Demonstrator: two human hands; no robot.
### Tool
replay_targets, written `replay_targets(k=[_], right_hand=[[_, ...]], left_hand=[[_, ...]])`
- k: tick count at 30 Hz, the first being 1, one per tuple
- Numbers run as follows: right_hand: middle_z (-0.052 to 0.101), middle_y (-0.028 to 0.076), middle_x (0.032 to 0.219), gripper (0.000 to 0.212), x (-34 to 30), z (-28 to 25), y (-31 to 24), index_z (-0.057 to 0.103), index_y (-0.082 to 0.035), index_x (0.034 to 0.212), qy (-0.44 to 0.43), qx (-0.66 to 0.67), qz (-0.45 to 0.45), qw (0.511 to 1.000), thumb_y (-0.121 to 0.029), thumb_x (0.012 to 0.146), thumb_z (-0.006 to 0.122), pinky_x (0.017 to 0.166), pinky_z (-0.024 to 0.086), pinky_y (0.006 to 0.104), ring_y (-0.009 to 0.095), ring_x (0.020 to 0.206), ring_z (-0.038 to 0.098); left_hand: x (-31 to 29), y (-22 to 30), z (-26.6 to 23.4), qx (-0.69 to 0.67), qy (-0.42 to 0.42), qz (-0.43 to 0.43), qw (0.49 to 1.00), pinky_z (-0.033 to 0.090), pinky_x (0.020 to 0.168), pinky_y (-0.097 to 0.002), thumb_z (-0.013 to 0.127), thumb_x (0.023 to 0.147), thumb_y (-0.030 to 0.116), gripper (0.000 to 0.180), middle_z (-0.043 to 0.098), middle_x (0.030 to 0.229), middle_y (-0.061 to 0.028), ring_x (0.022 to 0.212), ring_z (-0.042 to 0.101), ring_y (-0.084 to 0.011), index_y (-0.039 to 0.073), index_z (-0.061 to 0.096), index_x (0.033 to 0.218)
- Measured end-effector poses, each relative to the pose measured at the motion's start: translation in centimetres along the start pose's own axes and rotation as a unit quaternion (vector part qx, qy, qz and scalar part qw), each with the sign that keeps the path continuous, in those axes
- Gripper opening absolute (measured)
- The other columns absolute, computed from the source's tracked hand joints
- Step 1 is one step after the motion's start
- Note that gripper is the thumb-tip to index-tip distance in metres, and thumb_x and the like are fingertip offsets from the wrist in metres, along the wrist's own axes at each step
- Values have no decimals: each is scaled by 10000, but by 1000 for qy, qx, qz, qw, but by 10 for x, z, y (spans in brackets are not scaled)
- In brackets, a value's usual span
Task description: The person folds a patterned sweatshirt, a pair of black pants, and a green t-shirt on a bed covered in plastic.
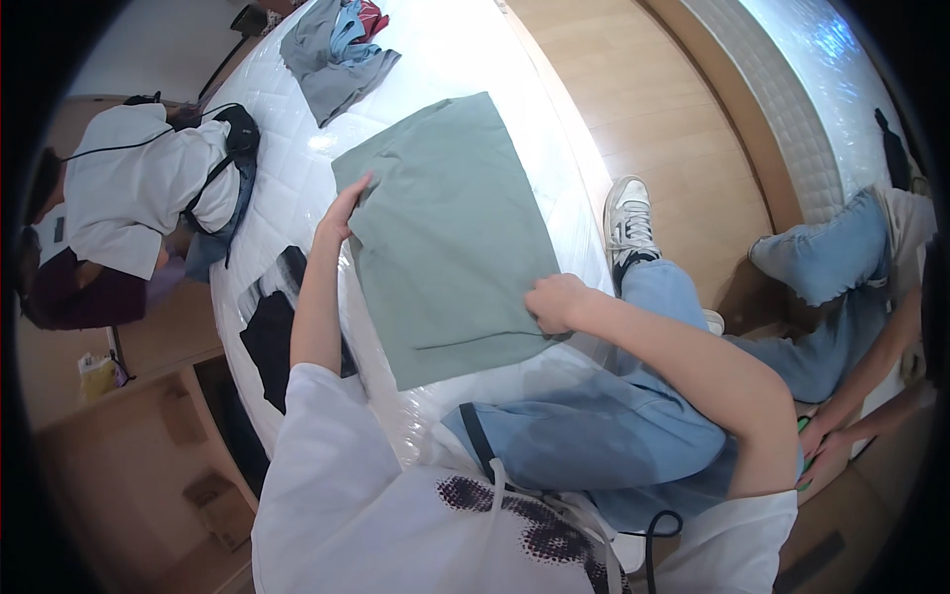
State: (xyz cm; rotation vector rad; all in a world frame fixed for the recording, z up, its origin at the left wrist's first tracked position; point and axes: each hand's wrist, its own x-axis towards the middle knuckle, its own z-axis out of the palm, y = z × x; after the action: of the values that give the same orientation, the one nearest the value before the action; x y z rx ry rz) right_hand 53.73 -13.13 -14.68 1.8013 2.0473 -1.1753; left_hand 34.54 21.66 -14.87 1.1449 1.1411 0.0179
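A sage-green garment (pixel 455 228), folded into a flat rough rectangle, lies on a plastic-covered white mattress (pixel 539 139). At its left edge is my left hand (pixel 344 208), closed on the fabric, with small creases running out from it; some of its fingers are hidden. My right hand (pixel 556 304) is curled at the right edge, near the lower right corner, with the cloth gripped in its fingers. A short fold line crosses the garment's near part. Its exact kind does not show.
Grey, blue and red clothes (pixel 341 59) lie heaped at the mattress's far end. Black clothing (pixel 267 342) is left of my left forearm. A person in a white shirt (pixel 148 188) is at the left; another person's jeans (pixel 826 257) and hands show at the right, near a second mattress (pixel 792 109).
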Motion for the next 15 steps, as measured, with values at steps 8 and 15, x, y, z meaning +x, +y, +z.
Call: replay_targets(k=[8,15], right_hand=[[696,146,1007,236,1,-5,-6,721,-70,948,-12,1,-12,1000,-151,777,580,806,541,395,306,950,674],[694,159,1002,233,2,4,-2,720,-62,945,6,-6,3,1000,-147,775,585,814,539,406,316,949,672]], left_hand=[[-45,-62,-13,80,49,68,993,478,713,-248,702,863,384,468,629,944,-41,798,588,-112,7,585,1114],[-80,-74,35,13,85,92,992,383,563,-244,706,879,295,418,435,774,28,603,410,-55,1,468,1055]])
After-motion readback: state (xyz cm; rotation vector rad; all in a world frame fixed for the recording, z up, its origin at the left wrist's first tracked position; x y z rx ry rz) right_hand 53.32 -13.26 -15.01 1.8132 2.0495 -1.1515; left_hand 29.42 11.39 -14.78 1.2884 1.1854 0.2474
